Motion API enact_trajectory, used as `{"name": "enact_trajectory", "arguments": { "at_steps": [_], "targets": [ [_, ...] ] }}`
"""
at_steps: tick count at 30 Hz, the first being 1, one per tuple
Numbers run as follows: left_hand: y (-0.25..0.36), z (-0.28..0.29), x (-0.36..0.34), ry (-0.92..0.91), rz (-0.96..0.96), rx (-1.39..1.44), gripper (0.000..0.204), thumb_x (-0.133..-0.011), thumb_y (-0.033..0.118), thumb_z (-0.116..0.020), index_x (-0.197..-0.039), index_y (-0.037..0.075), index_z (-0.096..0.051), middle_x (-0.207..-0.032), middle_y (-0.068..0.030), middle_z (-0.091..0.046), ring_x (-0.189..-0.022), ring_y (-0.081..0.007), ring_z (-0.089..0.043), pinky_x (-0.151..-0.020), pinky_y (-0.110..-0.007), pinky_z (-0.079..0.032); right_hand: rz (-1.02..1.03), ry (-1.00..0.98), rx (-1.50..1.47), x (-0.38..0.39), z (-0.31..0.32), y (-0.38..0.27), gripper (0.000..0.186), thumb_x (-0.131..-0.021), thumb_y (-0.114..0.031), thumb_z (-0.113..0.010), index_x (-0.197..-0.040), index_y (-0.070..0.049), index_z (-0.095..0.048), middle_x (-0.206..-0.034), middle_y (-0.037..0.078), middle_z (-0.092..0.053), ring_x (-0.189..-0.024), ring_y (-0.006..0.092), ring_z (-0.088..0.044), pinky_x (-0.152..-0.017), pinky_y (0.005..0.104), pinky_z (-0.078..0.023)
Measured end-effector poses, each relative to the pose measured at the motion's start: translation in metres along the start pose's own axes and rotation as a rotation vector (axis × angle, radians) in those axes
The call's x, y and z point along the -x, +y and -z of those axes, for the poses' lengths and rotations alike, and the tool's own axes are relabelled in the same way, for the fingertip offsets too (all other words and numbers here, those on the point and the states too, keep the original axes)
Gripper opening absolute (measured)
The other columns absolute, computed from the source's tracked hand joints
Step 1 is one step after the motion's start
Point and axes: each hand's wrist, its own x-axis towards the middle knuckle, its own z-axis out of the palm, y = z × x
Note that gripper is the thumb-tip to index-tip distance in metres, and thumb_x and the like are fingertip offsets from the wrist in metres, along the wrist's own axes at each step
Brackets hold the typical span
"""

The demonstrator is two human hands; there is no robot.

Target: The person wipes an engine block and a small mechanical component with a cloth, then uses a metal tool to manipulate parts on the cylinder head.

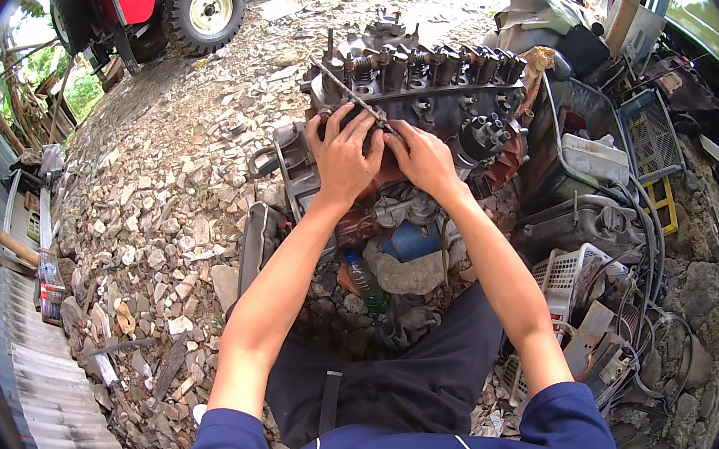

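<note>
A partly dismantled engine (417, 100) stands before me, its row of valve springs and rocker parts exposed on top. Over its near left side slants a long, thin metal rod (341, 83). My right hand (428, 163) is closed on the rod's lower end, fingertips pressed together. Next to it, my left hand (341, 163) is closed at the same end, with thumb and forefinger by the rod and the other fingers curled against the engine's edge. The hands nearly touch, and their grip is partly hidden. A dark round distributor (485, 138) sits right of my right hand.
Below the engine lie a plastic bottle (366, 283) and a blue container (412, 241) by a large stone. On the right are a dark bin (555, 147), a white basket (576, 270) and tangled cables. Loose rubble spreads left; a red vehicle (145, 0) stands beyond.
</note>
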Motion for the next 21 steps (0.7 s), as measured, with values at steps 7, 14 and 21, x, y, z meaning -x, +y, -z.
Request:
{"name": "enact_trajectory", "arguments": {
  "at_steps": [7, 14, 21],
  "targets": [
    [0.003, -0.004, -0.007, 0.008, 0.019, -0.016, 0.027, -0.091, 0.035, -0.069, -0.099, 0.01, -0.074, -0.091, -0.003, -0.075, -0.112, -0.0171, -0.06, -0.105, -0.046, -0.023, -0.048, 0.048, -0.029, 0.024, 0.001, 0.017, 0.032, -0.095, -0.031, -0.061, -0.12, -0.012, -0.062, -0.091, 0.015, -0.071, -0.083, 0.0355, -0.069, -0.067, 0.0449, -0.053],
    [0.001, -0.004, -0.006, 0.043, 0.003, -0.044, 0.023, -0.091, 0.034, -0.069, -0.093, 0.01, -0.073, -0.082, -0.002, -0.074, -0.103, -0.0169, -0.062, -0.103, -0.046, -0.025, -0.18, 0.042, 0.028, 0.049, 0.012, 0.02, 0.03, -0.096, -0.035, -0.062, -0.113, -0.01, -0.064, -0.089, 0.011, -0.071, -0.079, 0.0343, -0.069, -0.063, 0.0428, -0.052],
    [0.007, -0.005, -0.008, 0.047, 0.022, -0.069, 0.026, -0.092, 0.036, -0.068, -0.093, 0.01, -0.074, -0.083, -0.0028, -0.074, -0.102, -0.0164, -0.062, -0.103, -0.044, -0.025, -0.11, 0.11, 0.162, 0.069, 0.017, 0.036, 0.031, -0.096, -0.036, -0.061, -0.113, -0.011, -0.062, -0.089, 0.01, -0.071, -0.075, 0.0332, -0.069, -0.057, 0.0429, -0.052]
  ]
}}
